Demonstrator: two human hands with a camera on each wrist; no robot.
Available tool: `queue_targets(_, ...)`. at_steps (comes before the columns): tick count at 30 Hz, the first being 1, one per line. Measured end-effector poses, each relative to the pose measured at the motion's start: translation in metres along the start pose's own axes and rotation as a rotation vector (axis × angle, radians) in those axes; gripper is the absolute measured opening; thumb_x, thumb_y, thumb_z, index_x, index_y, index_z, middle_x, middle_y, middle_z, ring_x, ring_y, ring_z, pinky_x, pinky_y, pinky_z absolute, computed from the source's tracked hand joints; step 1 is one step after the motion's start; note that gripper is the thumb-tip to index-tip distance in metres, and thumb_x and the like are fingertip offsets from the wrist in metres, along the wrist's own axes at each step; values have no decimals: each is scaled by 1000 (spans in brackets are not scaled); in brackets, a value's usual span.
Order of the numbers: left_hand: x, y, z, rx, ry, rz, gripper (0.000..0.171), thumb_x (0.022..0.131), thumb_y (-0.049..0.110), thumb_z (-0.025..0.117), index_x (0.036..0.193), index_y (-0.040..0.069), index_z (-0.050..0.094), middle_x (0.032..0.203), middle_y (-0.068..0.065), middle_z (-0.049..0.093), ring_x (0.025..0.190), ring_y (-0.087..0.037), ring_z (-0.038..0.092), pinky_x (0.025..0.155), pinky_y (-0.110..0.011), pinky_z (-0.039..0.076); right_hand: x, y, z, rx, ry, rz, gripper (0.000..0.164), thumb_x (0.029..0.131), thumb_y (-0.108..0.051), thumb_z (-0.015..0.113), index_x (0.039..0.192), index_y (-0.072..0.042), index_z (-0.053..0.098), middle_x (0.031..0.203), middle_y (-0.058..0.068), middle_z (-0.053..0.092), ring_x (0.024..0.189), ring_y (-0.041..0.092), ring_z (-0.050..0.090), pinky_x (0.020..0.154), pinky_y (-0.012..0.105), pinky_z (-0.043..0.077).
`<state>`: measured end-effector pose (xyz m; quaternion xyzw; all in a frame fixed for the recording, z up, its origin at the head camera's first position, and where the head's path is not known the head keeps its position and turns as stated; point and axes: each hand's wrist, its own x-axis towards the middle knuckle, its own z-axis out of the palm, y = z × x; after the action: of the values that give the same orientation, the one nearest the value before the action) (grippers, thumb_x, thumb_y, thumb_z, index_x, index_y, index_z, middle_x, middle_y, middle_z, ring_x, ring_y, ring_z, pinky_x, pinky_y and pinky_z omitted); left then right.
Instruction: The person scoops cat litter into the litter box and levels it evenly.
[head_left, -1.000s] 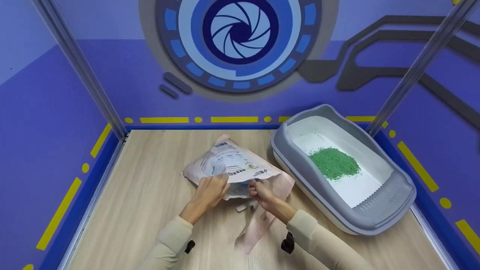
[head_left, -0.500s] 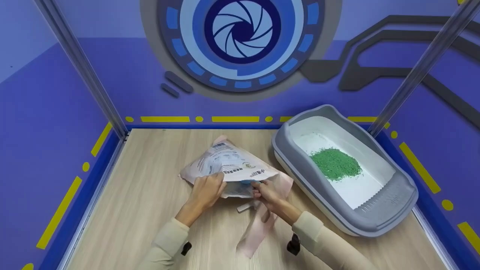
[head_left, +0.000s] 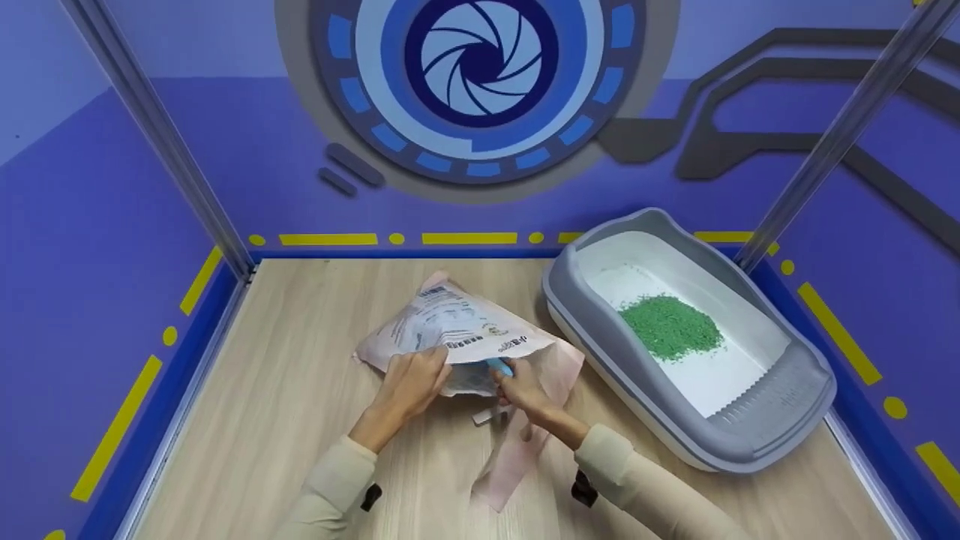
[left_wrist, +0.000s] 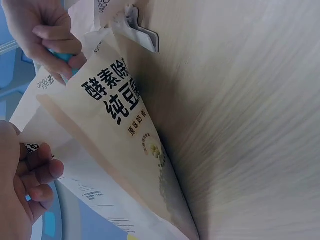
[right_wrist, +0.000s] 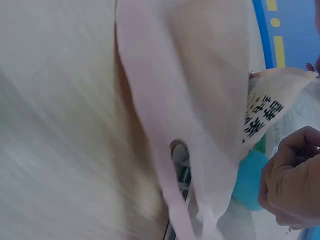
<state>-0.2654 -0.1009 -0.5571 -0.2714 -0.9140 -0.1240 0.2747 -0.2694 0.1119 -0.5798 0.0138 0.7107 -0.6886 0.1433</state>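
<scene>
A pale pink cat litter bag (head_left: 457,322) with printed text lies on the table, its mouth facing me. My left hand (head_left: 412,380) pinches the upper edge of the mouth and holds it raised, as the left wrist view also shows. At the mouth's right side, my right hand (head_left: 523,386) grips a light-blue handle (head_left: 499,366), whose far end is hidden inside the bag. In the right wrist view, a rounded turquoise part (right_wrist: 249,181) shows beside the fingers, with green granules (right_wrist: 260,144) just behind it.
A grey-and-white litter box (head_left: 780,405) stands at the right, holding a heap of green granules (head_left: 670,328). A torn pink strip (head_left: 506,465) of the bag and a small grey metal-looking piece (head_left: 487,416) lie before the bag. Blue panels enclose the table.
The light-blue handle shows more at the bag's mouth, and my right hand now sits slightly lower on it. The bag has shifted slightly left, with my left hand still on its edge.
</scene>
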Motion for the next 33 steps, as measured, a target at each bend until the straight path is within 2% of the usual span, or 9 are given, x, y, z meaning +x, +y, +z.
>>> queue_targets(9, 3, -2, -5, 6, -11, 1, 21, 93, 21, 63, 78, 8, 55, 61, -5, 59, 51, -27, 60, 46, -40, 44, 19, -7, -2, 64, -5, 30, 16, 92, 7, 42, 90, -8, 47, 65, -3, 39, 51, 4, 35, 48, 16, 33)
queue_targets(16, 1, -6, -2, -2, 17, 30, 21, 91, 18, 65, 77, 10, 52, 60, -4, 57, 49, -26, 58, 44, -38, 42, 44, -5, 7, 157, -13, 64, 17, 98, 2, 45, 93, -7, 59, 68, -5, 39, 58, 4, 34, 52, 15, 30)
queue_targets(23, -1, -10, -1, -7, 21, 100, 20, 91, 18, 66, 79, 10, 52, 61, -1, 55, 45, -20, 51, 43, -34, 38, 153, 134, -19, 659, -337, -13, 25, 95, 7, 53, 112, -6, 67, 98, -2, 70, 59, -1, 38, 55, 9, 32)
queue_targets(25, -2, -11, -1, -14, 23, 110, 21, 91, 17, 66, 78, 10, 51, 60, 1, 53, 45, -17, 46, 42, -33, 36, 163, 148, -23, 815, -430, 3, 23, 96, 5, 56, 113, -6, 68, 103, 0, 73, 60, 1, 41, 56, 10, 35)
queue_targets(26, -2, -12, -2, -20, 25, 113, 21, 91, 17, 66, 78, 10, 51, 60, 1, 52, 45, -17, 45, 42, -32, 35, 161, 145, -23, 879, -483, 17, 19, 96, 3, 59, 111, -7, 69, 101, -1, 73, 60, 1, 43, 57, 10, 37)
queue_targets(28, -3, -13, -2, -27, 26, 113, 21, 91, 17, 66, 77, 10, 51, 60, 1, 51, 45, -16, 43, 42, -32, 34, 130, 110, -15, 961, -491, 83, 14, 92, 3, 64, 102, -6, 67, 92, -1, 70, 61, 3, 38, 57, 11, 37)
queue_targets(29, -3, -13, -2, -31, 23, 110, 21, 91, 17, 65, 77, 10, 51, 60, 1, 51, 45, -16, 43, 42, -32, 34, 133, 115, -18, 1008, -519, 122, 15, 89, 2, 68, 100, -8, 68, 90, -2, 69, 62, 3, 42, 59, 13, 40)
queue_targets(30, -4, -13, -3, -38, 18, 104, 21, 91, 17, 65, 77, 10, 50, 60, 1, 52, 46, -16, 43, 43, -32, 34, 142, 128, -22, 1021, -505, 166, 14, 91, 2, 65, 101, -7, 67, 89, -2, 67, 64, 4, 43, 60, 14, 41)
queue_targets(33, -6, -14, -4, -59, -2, 79, 21, 91, 17, 65, 78, 11, 51, 62, 0, 53, 48, -18, 47, 44, -33, 36, 104, 86, -14, 948, -437, 217, 18, 84, -8, 73, 99, -11, 63, 83, -4, 57, 67, 3, 39, 62, 13, 37)
